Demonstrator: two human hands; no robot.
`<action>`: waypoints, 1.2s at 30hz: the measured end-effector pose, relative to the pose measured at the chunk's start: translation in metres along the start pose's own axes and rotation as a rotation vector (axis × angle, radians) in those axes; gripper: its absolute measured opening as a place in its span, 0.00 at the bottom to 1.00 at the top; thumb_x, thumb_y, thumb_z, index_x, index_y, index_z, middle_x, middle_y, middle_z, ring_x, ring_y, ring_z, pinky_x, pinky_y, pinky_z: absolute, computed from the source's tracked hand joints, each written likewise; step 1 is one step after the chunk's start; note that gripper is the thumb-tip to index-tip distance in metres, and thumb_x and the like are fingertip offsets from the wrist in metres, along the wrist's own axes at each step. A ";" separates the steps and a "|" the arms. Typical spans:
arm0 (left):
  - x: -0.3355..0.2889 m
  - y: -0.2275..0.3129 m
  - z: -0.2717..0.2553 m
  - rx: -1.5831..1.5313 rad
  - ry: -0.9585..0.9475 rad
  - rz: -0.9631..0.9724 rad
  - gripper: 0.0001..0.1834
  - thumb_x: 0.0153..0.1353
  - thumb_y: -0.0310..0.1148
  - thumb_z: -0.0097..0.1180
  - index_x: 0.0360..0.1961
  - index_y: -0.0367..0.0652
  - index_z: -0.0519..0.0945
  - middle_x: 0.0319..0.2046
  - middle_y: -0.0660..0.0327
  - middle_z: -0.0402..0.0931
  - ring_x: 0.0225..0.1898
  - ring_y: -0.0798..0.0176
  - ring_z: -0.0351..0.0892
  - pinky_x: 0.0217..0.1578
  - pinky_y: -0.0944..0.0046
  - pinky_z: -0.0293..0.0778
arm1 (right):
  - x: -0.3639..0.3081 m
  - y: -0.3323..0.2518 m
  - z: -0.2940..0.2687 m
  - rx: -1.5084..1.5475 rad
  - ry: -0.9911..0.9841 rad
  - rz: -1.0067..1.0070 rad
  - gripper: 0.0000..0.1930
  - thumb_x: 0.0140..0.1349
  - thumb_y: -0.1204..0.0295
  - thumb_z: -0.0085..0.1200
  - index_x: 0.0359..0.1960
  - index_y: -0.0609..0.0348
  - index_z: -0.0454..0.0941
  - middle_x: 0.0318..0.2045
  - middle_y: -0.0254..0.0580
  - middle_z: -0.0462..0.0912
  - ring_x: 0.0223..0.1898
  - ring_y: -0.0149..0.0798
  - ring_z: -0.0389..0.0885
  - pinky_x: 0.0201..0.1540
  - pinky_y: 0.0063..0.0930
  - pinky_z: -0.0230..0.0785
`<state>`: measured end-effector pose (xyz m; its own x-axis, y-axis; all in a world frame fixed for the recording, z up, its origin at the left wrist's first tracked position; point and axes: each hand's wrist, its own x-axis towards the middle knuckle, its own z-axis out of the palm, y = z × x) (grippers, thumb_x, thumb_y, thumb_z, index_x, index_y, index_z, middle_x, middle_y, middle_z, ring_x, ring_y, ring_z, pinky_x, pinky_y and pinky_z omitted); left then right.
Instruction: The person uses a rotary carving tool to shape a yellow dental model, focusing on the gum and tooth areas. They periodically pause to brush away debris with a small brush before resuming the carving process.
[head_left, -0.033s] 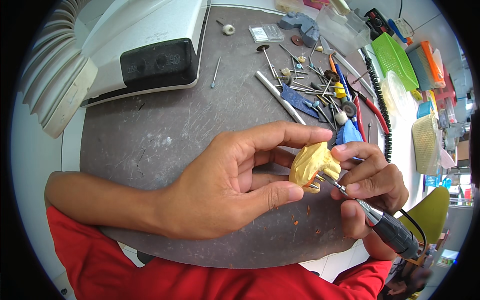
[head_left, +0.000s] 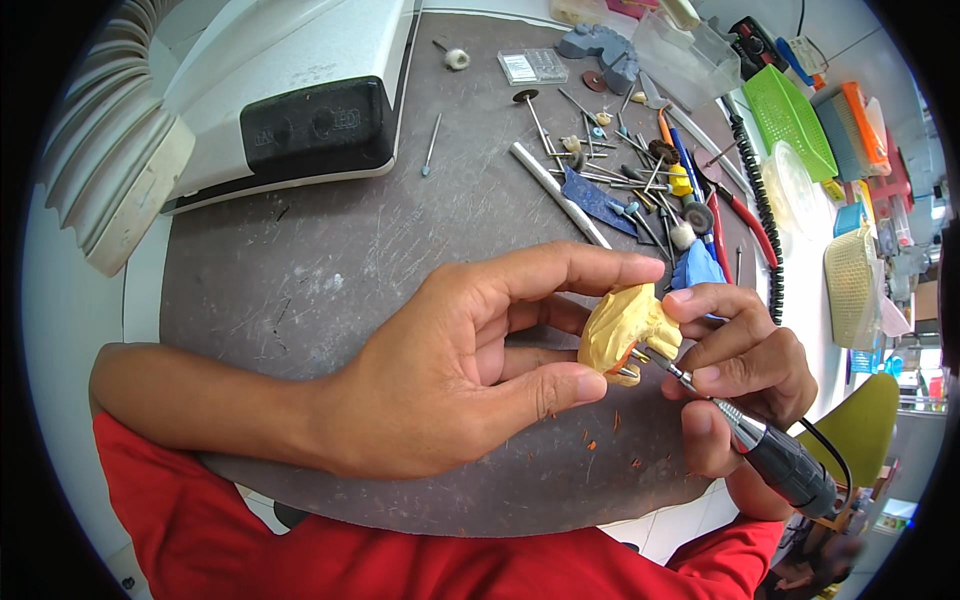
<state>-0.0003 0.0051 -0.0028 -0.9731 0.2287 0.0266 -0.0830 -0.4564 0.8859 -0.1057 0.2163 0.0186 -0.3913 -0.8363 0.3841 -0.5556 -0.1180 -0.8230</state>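
My left hand grips a yellow dental plaster model between the thumb below and the fingers above and behind it. An orange patch shows on the model's lower edge. In my right hand is a rotary handpiece with a dark grip and a metal nose, held like a pen. Its metal tip reaches the underside of the model; the exact contact point is hard to make out. My right fingertips rest against the model's right side. Small orange shavings lie on the bench mat below.
Several burs and polishing bits lie heaped beyond my hands, beside red-handled pliers and a metal rod. A white box-shaped machine and a ribbed hose stand at the far left. Right of the mat are a green basket and a coiled black cord.
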 end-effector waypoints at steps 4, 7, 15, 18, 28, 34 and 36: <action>0.000 -0.002 -0.001 0.011 -0.005 0.016 0.32 0.58 0.17 0.55 0.63 0.33 0.60 0.63 0.53 0.59 0.61 0.62 0.64 0.61 0.62 0.64 | 0.000 0.002 0.001 0.004 0.001 -0.017 0.10 0.56 0.73 0.58 0.37 0.57 0.71 0.27 0.43 0.78 0.55 0.50 0.72 0.57 0.38 0.68; 0.000 -0.002 -0.001 0.013 -0.004 0.017 0.32 0.58 0.18 0.55 0.63 0.33 0.60 0.63 0.53 0.59 0.61 0.62 0.64 0.61 0.62 0.64 | 0.001 0.001 0.000 -0.021 -0.021 -0.009 0.09 0.56 0.73 0.58 0.37 0.57 0.71 0.27 0.42 0.77 0.55 0.50 0.72 0.57 0.39 0.68; 0.000 0.000 0.000 -0.011 -0.007 0.018 0.33 0.59 0.21 0.56 0.64 0.33 0.58 0.64 0.52 0.58 0.62 0.62 0.63 0.62 0.62 0.62 | -0.001 -0.005 0.002 0.031 0.043 0.037 0.08 0.58 0.72 0.55 0.37 0.56 0.69 0.27 0.41 0.75 0.56 0.53 0.72 0.57 0.40 0.68; -0.001 0.001 0.001 -0.042 0.007 -0.002 0.33 0.60 0.22 0.55 0.65 0.32 0.58 0.65 0.52 0.58 0.62 0.62 0.62 0.62 0.62 0.62 | -0.001 -0.002 0.003 0.057 0.036 0.027 0.08 0.58 0.72 0.55 0.37 0.55 0.69 0.27 0.41 0.75 0.56 0.53 0.72 0.57 0.40 0.67; -0.001 0.000 0.001 -0.058 0.013 -0.014 0.33 0.59 0.21 0.55 0.64 0.31 0.58 0.65 0.52 0.57 0.62 0.62 0.61 0.62 0.63 0.61 | 0.001 0.009 0.008 0.108 0.106 -0.120 0.10 0.50 0.79 0.61 0.33 0.64 0.73 0.28 0.47 0.78 0.50 0.59 0.77 0.51 0.46 0.74; -0.002 -0.001 0.001 -0.054 0.016 -0.002 0.32 0.59 0.20 0.55 0.64 0.31 0.58 0.65 0.53 0.58 0.62 0.61 0.61 0.62 0.63 0.62 | 0.004 0.009 0.010 0.080 0.129 -0.147 0.11 0.47 0.81 0.63 0.32 0.66 0.75 0.28 0.48 0.79 0.47 0.59 0.79 0.48 0.46 0.77; -0.002 -0.001 0.000 -0.052 0.015 0.003 0.32 0.59 0.20 0.55 0.64 0.31 0.59 0.65 0.53 0.58 0.62 0.61 0.61 0.62 0.63 0.62 | 0.004 0.008 0.010 0.044 0.116 -0.141 0.11 0.47 0.81 0.63 0.32 0.65 0.75 0.27 0.47 0.79 0.47 0.58 0.79 0.47 0.45 0.78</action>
<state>0.0016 0.0056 -0.0039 -0.9765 0.2145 0.0220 -0.0908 -0.5015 0.8604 -0.1047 0.2070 0.0090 -0.3950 -0.7427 0.5406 -0.5793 -0.2554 -0.7741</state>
